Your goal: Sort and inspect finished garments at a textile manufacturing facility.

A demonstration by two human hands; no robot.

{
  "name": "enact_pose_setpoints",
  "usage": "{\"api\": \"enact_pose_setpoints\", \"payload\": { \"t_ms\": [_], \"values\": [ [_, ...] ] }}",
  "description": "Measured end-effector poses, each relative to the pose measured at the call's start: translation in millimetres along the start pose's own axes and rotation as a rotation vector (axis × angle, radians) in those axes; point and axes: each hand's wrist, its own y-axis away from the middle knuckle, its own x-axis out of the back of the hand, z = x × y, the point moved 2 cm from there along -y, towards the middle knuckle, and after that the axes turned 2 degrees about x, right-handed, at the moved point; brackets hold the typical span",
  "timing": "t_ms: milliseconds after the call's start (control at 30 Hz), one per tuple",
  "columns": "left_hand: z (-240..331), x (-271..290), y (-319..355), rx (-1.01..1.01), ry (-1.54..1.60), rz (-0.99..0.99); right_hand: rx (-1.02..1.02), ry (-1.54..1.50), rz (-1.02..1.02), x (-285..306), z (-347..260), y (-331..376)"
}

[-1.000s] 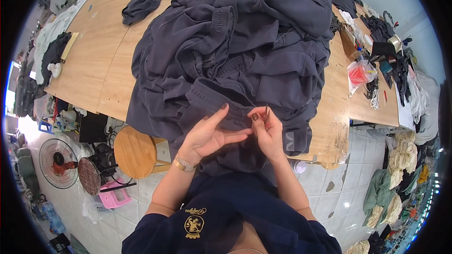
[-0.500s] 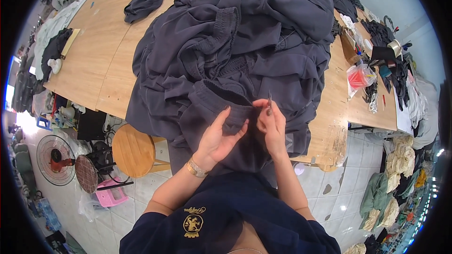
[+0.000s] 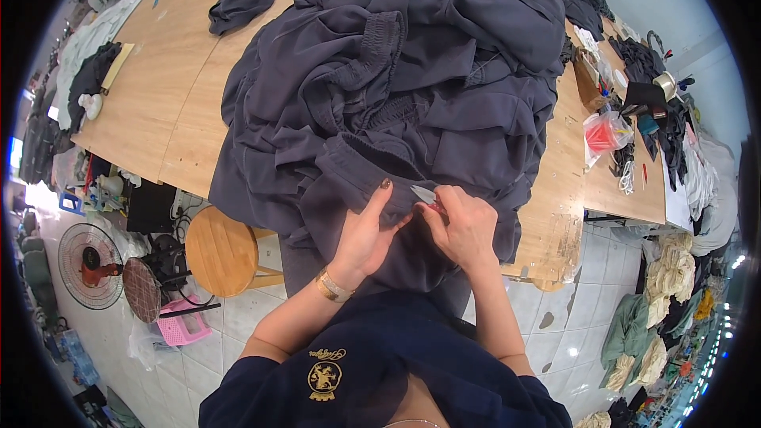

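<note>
A dark grey garment with a gathered elastic waistband [image 3: 369,170] lies at the near side of a large heap of like garments [image 3: 476,135]. My left hand [image 3: 369,234] is closed on the band's near edge, thumb on top and fingers tucked under the cloth. In my right hand [image 3: 462,226] are small thread snips [image 3: 424,193], their metal blades pointing left against the band beside my left fingertips. The snips' handle is mostly hidden by my fingers. The band's opening gapes upward.
The heap rests on a wooden table [image 3: 190,95], with a small dark cloth piece [image 3: 246,1] at its far left. On the right lie a red-and-clear plastic bag [image 3: 606,133] and white cord [image 3: 627,177]. A round wooden stool [image 3: 222,250] and a fan [image 3: 91,265] stand at left.
My right hand has turned over and come down, bringing the snips from upright to lying across the band's edge. My left hand keeps its hold on the waistband.
</note>
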Motion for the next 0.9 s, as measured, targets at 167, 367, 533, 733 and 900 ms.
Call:
{"api": "enact_pose_setpoints", "payload": {
  "t_ms": [167, 367, 533, 733, 900],
  "values": [
    [-1.3, -3.6, 2.4, -0.100, -0.089, 0.040, 0.024, 0.047, -0.016, 2.1, -0.7, -2.0],
    [-2.2, -3.8, 3.2, -0.145, -0.139, 0.056, 0.033, 0.048, -0.019, 2.8, -1.0, -3.8],
    [-3.0, -3.2, 3.0, -0.151, -0.137, 0.066, -0.010, 0.025, -0.090, 5.0, -0.9, -2.2],
    [-2.7, -1.1, 1.3, -0.147, -0.146, 0.071, 0.016, 0.050, -0.077, 6.9, 0.7, -3.4],
    [-2.6, -0.9, 0.4, -0.149, -0.166, 0.077, 0.032, 0.058, -0.079, 6.5, 1.7, -6.2]
  ]
}}
